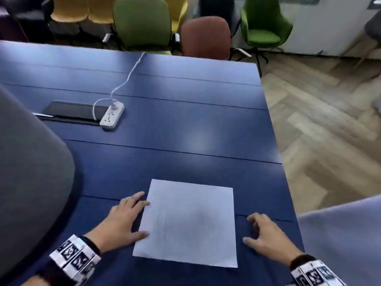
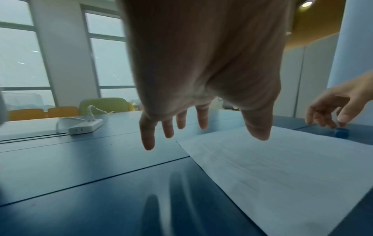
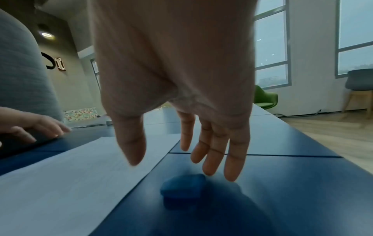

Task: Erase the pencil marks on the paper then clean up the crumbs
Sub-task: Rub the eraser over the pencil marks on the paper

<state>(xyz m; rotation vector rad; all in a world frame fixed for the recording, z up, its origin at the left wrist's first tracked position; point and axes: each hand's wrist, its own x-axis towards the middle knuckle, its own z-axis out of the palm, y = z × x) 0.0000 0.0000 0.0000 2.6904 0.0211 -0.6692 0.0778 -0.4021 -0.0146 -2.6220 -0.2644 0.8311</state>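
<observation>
A white sheet of paper [image 1: 189, 221] with faint grey pencil lines lies flat on the blue table [image 1: 185, 131] in front of me. My left hand [image 1: 132, 217] is spread open at the sheet's left edge, with thumb and forefinger reaching onto that edge; in the left wrist view the left hand [image 2: 201, 115] hangs just over the table. A small blue eraser [image 3: 182, 190] lies on the table just right of the paper, also seen as the eraser [image 2: 341, 132]. My right hand [image 1: 253, 229] hovers open right above it, fingers [image 3: 222, 159] straight and holding nothing. The head view hides the eraser.
A white power strip [image 1: 112, 116] with its cable and a black flat panel [image 1: 76, 112] lie at the far left of the table. The table's right edge [image 1: 286, 182] runs close to my right hand. A grey chair back [image 1: 31, 172] stands at my left, coloured chairs beyond.
</observation>
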